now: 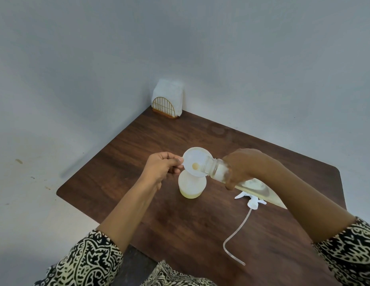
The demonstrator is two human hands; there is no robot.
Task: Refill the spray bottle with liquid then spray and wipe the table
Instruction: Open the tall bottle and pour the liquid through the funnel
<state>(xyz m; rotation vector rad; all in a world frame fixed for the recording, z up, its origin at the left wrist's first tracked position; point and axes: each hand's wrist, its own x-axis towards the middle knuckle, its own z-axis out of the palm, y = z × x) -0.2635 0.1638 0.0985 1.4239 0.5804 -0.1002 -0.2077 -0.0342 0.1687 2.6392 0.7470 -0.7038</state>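
Observation:
A white translucent spray bottle (192,185) stands upright on the dark wooden table (138,162), its head off and a little yellowish liquid at its bottom. A white funnel (195,159) sits in its neck. My left hand (162,168) pinches the funnel's rim on its left side. My right hand (244,166) grips a clear refill bottle (219,169) of pale yellow liquid, tilted with its open mouth over the funnel's right edge. The detached spray head (252,200) with its long dip tube (231,240) lies on the table under my right forearm.
A gold wire holder (165,108) with white napkins (169,93) stands at the table's far corner against the grey wall. The table's rounded left corner (61,191) and the floor beyond it lie to the left.

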